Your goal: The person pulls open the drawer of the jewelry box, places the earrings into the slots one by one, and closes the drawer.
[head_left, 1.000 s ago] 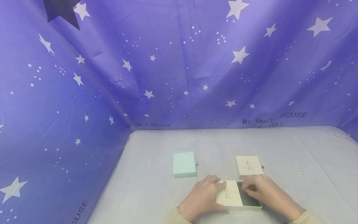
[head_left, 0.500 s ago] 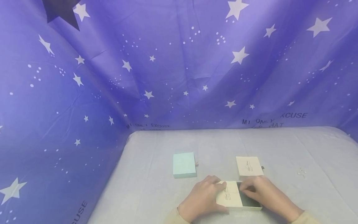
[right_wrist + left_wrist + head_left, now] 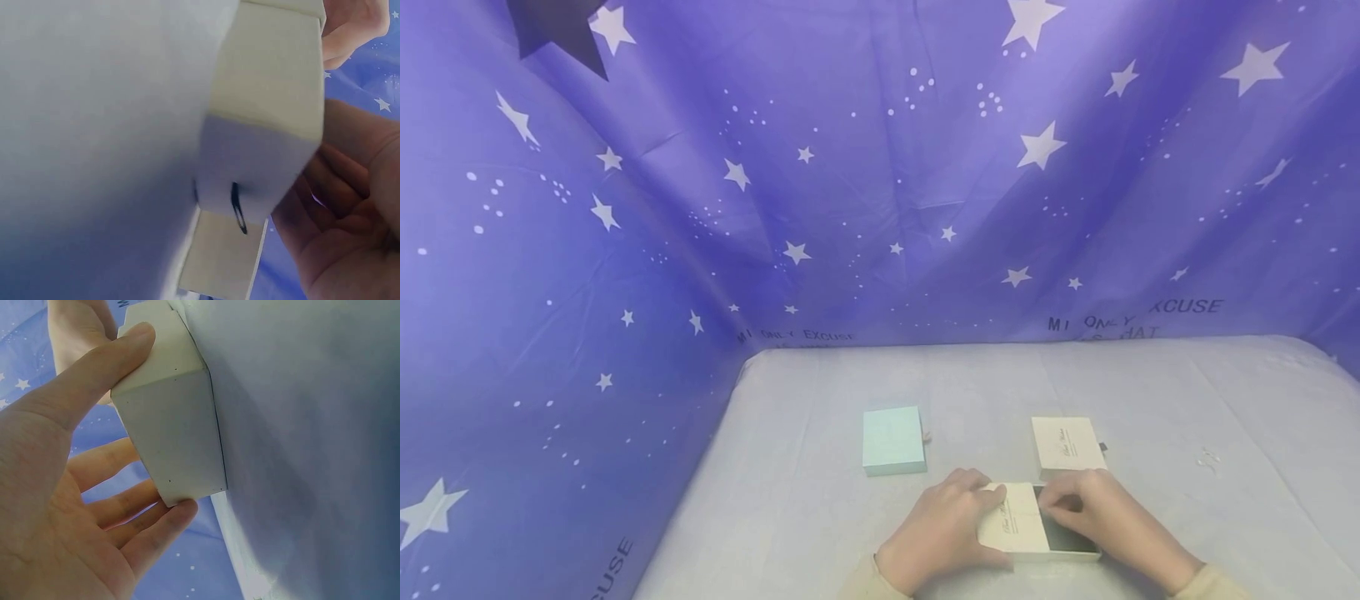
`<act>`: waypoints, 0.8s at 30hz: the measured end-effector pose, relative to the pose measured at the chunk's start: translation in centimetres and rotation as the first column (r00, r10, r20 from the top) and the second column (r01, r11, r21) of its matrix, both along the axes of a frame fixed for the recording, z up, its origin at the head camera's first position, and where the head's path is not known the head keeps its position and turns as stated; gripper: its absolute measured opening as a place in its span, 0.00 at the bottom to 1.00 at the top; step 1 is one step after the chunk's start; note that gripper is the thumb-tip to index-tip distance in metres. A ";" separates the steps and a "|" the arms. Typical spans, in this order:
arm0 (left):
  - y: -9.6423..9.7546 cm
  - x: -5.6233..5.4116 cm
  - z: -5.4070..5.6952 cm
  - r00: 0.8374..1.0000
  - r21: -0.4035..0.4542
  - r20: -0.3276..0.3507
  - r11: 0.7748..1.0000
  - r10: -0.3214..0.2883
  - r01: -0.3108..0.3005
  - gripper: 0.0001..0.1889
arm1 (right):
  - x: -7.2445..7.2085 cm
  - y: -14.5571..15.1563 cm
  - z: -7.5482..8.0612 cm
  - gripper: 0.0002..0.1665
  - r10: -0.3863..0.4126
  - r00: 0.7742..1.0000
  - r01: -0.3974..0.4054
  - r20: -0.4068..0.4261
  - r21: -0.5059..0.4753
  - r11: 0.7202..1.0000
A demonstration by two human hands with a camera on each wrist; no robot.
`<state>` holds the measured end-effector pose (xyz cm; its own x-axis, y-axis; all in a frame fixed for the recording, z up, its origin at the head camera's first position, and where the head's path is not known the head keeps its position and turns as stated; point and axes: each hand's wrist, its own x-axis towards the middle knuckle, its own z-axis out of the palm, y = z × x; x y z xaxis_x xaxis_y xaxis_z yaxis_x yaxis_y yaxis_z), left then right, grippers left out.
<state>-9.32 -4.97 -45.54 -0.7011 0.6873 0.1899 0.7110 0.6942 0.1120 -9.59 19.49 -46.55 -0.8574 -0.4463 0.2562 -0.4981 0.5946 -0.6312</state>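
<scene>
At the near side of the counter I see the open box, its drawer partly out. The left hand grips it with thumb and bent fingers; the right hand curls its fingers over the drawer, and whether they hold something I cannot tell. Farther back lie a mint box and a closed box.

There are two hands, two cream boxes, one mint box and one table
</scene>
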 end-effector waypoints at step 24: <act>0.0 -0.1 0.2 1.000 -0.008 0.026 1.000 0.009 -0.009 0.41 | 0.0 0.6 0.9 0.16 -0.025 0.995 0.043 -0.092 0.205 0.978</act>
